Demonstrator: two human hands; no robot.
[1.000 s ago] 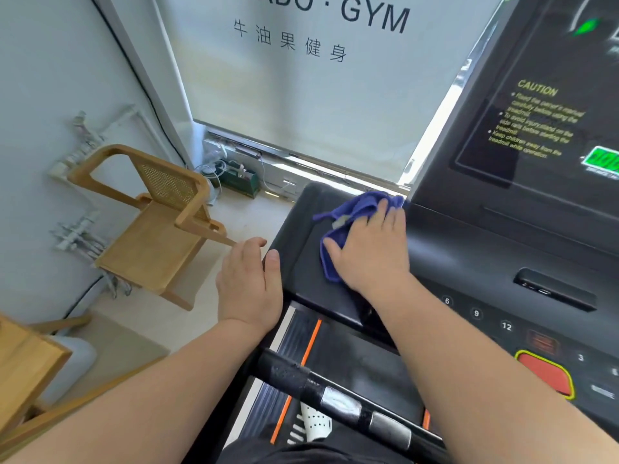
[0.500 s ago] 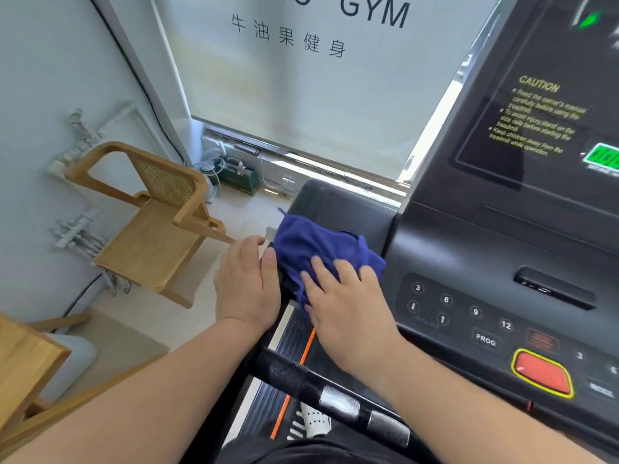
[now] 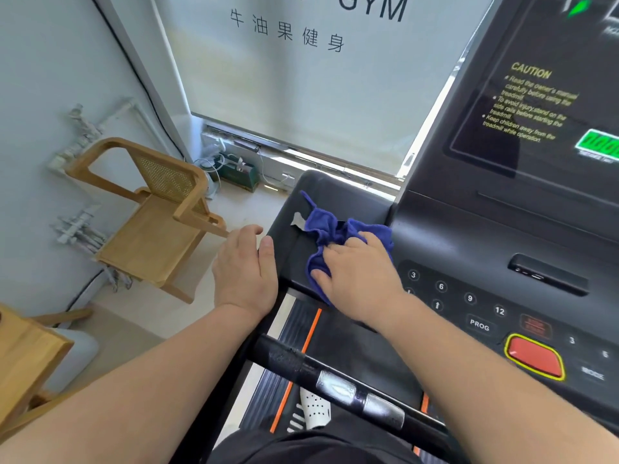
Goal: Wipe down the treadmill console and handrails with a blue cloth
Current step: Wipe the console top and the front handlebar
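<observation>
Blue cloth [image 3: 335, 229], a soft, crumpled microfibre rag, lies bunched on the smooth black left wing of the treadmill console [image 3: 338, 192]. The right hand [image 3: 358, 279] grips it with curled fingers and presses it down. The left hand [image 3: 246, 272] rests relaxed at the wing's outer edge, its thumb on the plastic, holding nothing. Just right sits a round-button keypad [image 3: 469, 299] and a red stop button [image 3: 532, 358] with a yellow border. A black handrail [image 3: 288, 360] with metal sensor plates crosses below the forearms. A wooden cane-backed chair [image 3: 150, 236] stands to the left.
</observation>
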